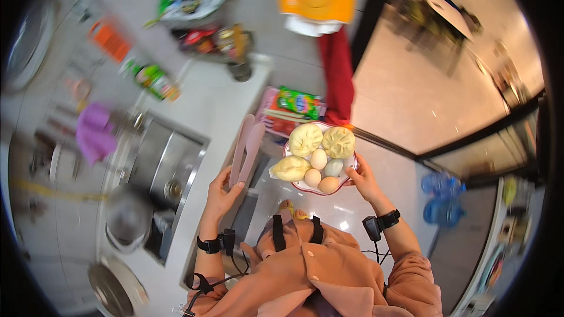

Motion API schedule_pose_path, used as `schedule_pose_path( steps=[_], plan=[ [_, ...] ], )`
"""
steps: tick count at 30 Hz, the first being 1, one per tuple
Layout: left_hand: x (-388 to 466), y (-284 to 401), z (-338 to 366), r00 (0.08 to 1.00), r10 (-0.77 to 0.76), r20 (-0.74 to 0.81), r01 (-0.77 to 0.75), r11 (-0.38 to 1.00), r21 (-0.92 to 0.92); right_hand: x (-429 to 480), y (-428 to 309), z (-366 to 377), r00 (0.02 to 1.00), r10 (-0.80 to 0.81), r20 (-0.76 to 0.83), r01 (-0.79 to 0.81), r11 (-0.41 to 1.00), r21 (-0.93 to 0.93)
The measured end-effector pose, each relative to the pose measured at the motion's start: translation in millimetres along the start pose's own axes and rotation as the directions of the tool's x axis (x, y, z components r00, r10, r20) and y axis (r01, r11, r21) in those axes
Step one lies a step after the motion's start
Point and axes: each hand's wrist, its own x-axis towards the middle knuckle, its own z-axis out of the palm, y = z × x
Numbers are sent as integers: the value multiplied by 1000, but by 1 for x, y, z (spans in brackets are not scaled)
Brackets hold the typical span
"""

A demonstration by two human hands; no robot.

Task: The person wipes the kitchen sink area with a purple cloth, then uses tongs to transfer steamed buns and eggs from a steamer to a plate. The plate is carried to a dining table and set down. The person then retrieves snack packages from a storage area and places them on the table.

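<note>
My left hand (pixel 224 194) grips a pair of pink tongs (pixel 247 152) near one end, beside the counter edge. The tongs' tips point away from me and stand slightly apart, with nothing between them. My right hand (pixel 362 176) holds the right rim of a white plate (pixel 304 188) with a red edge. On it lie a steamed bun (pixel 305 139), a second bun (pixel 339 142) and a longer bun (pixel 291 168) at the left. Several eggs, among them a brown egg (pixel 328 184) and a pale bluish egg (pixel 333 167), sit between and below the buns.
On my left runs a white counter (pixel 207 92) with a steel sink (pixel 161 152), a blurred pot (pixel 128 215) and a green bottle (pixel 156 80). A red cloth (pixel 338 75) hangs beyond the plate. Large water bottles (pixel 443 211) stand on the floor at right, near a dark-framed glass door (pixel 480 136).
</note>
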Motion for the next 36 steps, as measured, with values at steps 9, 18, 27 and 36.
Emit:
schedule_pose_path(
  steps=[9, 18, 27, 36],
  plan=[
    [159, 61, 204, 754, 169, 635, -238, 971, 24, -55, 22, -158, 864, -49, -501, 129, 984, 126],
    [254, 122, 418, 643, 275, 715, -396, 918, 3, -40, 34, -328, 765, 17, -644, 162, 962, 219],
    [369, 169, 570, 799, 165, 578, -299, 944, 144, 70, -30, -521, 790, -13, -613, 197, 952, 234],
    [553, 226, 697, 869, 162, 467, -213, 975, 58, 245, -101, -692, 739, -41, -672, 299, 914, 274]
  ],
)
